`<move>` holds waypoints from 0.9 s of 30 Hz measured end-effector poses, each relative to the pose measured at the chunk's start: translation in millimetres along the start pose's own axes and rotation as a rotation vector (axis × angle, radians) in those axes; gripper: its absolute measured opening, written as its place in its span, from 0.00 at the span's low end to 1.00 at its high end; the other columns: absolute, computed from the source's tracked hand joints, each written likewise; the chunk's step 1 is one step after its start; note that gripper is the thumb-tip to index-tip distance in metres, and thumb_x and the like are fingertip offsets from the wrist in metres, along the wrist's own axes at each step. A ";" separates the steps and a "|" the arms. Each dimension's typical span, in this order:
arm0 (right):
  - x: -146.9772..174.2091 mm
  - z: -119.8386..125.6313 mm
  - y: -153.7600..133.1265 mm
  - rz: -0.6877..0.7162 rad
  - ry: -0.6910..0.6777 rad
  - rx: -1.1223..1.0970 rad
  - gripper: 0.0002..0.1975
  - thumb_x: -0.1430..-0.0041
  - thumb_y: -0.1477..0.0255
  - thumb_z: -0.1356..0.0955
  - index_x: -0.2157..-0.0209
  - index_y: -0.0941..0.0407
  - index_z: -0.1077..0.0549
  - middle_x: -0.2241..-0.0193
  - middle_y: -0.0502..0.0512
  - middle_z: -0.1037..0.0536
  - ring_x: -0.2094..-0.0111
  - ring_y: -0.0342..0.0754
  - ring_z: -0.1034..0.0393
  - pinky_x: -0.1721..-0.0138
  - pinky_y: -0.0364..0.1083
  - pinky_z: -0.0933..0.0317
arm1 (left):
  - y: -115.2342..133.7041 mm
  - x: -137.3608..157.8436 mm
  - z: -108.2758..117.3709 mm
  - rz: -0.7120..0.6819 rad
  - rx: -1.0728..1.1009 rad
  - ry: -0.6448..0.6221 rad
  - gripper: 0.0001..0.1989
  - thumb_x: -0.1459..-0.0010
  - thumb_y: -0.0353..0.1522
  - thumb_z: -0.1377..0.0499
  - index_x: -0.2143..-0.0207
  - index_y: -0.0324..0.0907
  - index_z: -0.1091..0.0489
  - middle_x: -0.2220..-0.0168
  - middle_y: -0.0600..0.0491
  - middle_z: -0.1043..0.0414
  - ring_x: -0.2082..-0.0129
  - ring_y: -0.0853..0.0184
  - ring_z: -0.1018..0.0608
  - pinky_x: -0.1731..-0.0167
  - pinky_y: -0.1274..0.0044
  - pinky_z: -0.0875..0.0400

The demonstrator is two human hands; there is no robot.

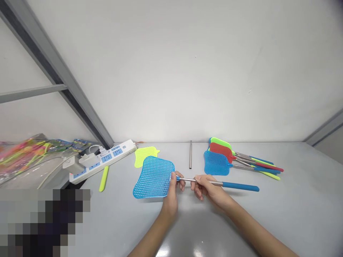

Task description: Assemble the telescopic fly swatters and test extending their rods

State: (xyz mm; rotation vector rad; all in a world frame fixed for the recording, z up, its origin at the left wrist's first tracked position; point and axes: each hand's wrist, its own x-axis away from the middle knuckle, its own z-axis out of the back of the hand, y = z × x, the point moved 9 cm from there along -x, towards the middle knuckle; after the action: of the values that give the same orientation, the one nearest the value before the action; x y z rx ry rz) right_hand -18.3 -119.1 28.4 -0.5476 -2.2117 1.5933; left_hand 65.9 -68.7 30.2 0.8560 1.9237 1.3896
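A blue fly swatter is held level above the table in both hands, its perforated head to the left and its blue grip to the right. My left hand closes on the neck where the head meets the metal rod. Around the rod, nearer the blue grip, my right hand is closed. Behind the held swatter lies a loose yellow swatter head. A bare metal tube rests on the table behind my hands, and a yellow-green handle sleeve is at the left.
Several swatters in blue, red and green, one a blue swatter, lie piled at the back right. A white power strip with plugs runs along the left, beside clear plastic bags. The wall closes off the table's back edge.
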 end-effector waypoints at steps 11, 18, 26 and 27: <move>1.1 -9.2 16.6 -0.070 -0.059 -0.272 0.19 0.47 0.61 0.39 0.85 0.59 0.40 0.90 0.43 0.47 0.88 0.38 0.49 0.82 0.40 0.53 | 0.9 9.9 -13.2 0.042 0.005 -0.110 0.19 0.42 0.39 0.60 0.61 0.41 0.34 0.59 0.48 0.31 0.59 0.64 0.31 0.59 0.72 0.40; 1.7 -6.0 19.9 -0.058 0.008 -0.243 0.20 0.48 0.61 0.39 0.87 0.58 0.40 0.91 0.43 0.49 0.88 0.38 0.50 0.82 0.41 0.54 | -2.8 10.3 -16.5 0.060 0.005 -0.141 0.20 0.44 0.43 0.58 0.63 0.42 0.32 0.59 0.48 0.31 0.60 0.63 0.30 0.57 0.71 0.40; 3.5 -13.2 20.9 -0.059 0.005 -0.186 0.19 0.47 0.63 0.39 0.86 0.59 0.39 0.91 0.43 0.47 0.87 0.37 0.49 0.82 0.40 0.55 | -2.3 15.3 -16.7 0.074 -0.071 -0.095 0.19 0.45 0.43 0.55 0.65 0.42 0.30 0.70 0.50 0.28 0.63 0.64 0.29 0.59 0.74 0.38; 3.8 -15.6 21.8 -0.066 -0.005 -0.193 0.19 0.47 0.63 0.39 0.85 0.59 0.39 0.91 0.43 0.47 0.87 0.37 0.49 0.82 0.40 0.55 | -4.5 17.4 -17.7 0.108 -0.063 -0.090 0.19 0.46 0.43 0.54 0.65 0.42 0.29 0.74 0.51 0.29 0.67 0.65 0.28 0.63 0.75 0.36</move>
State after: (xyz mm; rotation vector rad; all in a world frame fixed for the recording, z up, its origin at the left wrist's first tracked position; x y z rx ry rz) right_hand -11.6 -98.2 12.6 -0.5174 -2.3763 1.3591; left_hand 40.9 -66.1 28.7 0.9879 1.7800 1.4409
